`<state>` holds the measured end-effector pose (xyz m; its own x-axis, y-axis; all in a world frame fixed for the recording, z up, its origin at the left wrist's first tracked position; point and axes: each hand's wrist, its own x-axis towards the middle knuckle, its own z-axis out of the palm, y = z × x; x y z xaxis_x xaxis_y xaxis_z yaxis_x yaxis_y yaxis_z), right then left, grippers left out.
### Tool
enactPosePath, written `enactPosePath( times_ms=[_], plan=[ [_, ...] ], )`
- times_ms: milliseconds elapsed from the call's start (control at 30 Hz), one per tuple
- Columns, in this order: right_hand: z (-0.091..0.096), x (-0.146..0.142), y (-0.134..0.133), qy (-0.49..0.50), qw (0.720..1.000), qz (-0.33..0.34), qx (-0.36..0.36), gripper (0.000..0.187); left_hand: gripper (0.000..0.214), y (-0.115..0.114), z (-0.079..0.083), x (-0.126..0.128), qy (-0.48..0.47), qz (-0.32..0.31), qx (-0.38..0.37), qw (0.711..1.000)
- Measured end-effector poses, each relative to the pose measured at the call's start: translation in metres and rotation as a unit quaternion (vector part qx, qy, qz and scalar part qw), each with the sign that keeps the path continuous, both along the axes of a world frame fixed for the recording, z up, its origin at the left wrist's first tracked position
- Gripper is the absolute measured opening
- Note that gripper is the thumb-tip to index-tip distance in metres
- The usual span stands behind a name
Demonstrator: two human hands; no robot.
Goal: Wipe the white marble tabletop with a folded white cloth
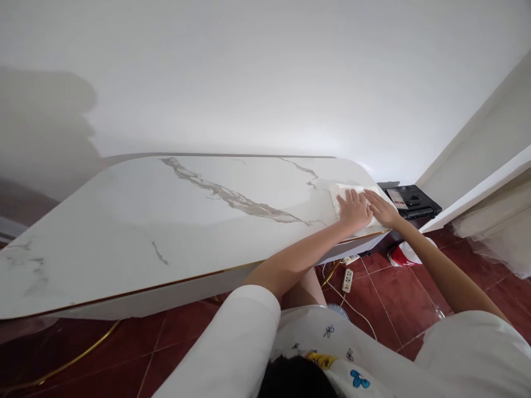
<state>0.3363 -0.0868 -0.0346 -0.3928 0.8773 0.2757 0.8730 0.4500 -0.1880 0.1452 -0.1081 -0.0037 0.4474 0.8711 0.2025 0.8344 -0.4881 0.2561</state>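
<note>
A white, thin wiping cloth (338, 193) lies spread near the right end of a marble-patterned tabletop (199, 232). Its edge looks finely scalloped; most of its middle is covered by my hands. My left hand (355, 211) presses on the cloth, fingers spread and slightly bent, pointing away from me. Beside it, my right hand (380, 209) rests flat with fingers stretched out to the left, close to the left hand's thumb side. Both palms face down and are hidden from view.
A white wall (249, 77) backs the table. Right of the tabletop sits a black case (415, 200) with a label. On the red tiled floor (381, 301) are a power strip (347, 281) with a cable and a red-and-white bag (409, 254). A pale curtain (498, 221) hangs at right.
</note>
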Motion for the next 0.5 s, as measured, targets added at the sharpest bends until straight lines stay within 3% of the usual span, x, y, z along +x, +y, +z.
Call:
enactPosePath(
  times_ms=[267,500],
  plan=[
    [0.000,0.023,-0.020,0.004,1.000,0.007,-0.003,0.067,0.064,-0.022,0.003,0.020,0.001,-0.008,-0.011,1.000],
    [-0.002,0.045,-0.011,0.017,1.000,-0.009,0.009,0.065,0.064,-0.009,-0.001,0.045,-0.011,-0.023,0.008,1.000]
  ],
)
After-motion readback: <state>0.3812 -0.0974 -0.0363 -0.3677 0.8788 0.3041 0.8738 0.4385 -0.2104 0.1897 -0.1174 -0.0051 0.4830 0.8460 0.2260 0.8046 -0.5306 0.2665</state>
